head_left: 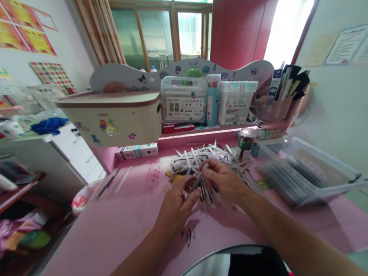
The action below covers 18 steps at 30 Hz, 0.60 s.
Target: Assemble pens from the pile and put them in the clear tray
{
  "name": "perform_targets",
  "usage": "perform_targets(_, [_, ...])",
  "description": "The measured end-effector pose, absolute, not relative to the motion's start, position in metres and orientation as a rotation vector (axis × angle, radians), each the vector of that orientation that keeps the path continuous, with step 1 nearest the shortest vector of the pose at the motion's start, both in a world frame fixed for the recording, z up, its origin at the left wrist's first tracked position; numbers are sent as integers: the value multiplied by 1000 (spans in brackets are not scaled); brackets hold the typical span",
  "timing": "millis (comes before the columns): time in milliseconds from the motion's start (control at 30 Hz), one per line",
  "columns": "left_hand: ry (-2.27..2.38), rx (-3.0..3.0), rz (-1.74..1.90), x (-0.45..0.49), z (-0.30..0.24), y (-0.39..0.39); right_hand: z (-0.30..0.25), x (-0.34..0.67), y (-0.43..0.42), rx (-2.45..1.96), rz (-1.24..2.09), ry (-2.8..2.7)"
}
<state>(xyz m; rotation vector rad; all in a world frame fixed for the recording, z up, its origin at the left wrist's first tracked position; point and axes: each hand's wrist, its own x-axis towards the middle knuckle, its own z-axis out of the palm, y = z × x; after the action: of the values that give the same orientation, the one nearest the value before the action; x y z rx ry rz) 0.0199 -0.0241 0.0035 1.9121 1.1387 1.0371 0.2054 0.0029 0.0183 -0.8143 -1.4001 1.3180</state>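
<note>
A slim pale pen [199,178] is held slantwise between my two hands above the desk. My left hand [178,203] has thumb and fingers closed about its lower end. The fingertips of my right hand [223,179] pinch the upper end. Just behind and beneath the hands lies a loose pile of white and dark pens [195,155], pointing in many directions. Part of the pile is hidden by my right hand. Small dark pieces [190,236] rest on the pink desk [128,228] nearer to me.
To the right stands a see-through plastic box [343,186] with many pens inside. A jar [246,139] is behind the pile. On the shelf are a cream lidded bin [118,122], a pen case [185,103] and a pen holder [274,109]. Two thin sticks [123,179] lie left.
</note>
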Motion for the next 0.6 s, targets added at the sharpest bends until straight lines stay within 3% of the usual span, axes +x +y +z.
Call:
perform_targets(267, [1255, 1724, 1219, 7, -1, -22, 138, 296, -56, -1023, 23, -1320])
perform_targets(367, [1251, 1645, 1191, 9, 1, -22, 160, 344, -66, -1366, -416, -1313])
perform_targets(433, [1225, 1617, 1159, 10, 1, -22, 160, 378, -58, -1566, -464, -1404])
perform_targets(600, [1192, 1556, 1110, 11, -1, -22, 123, 443, -18, -1966, -215, -1845])
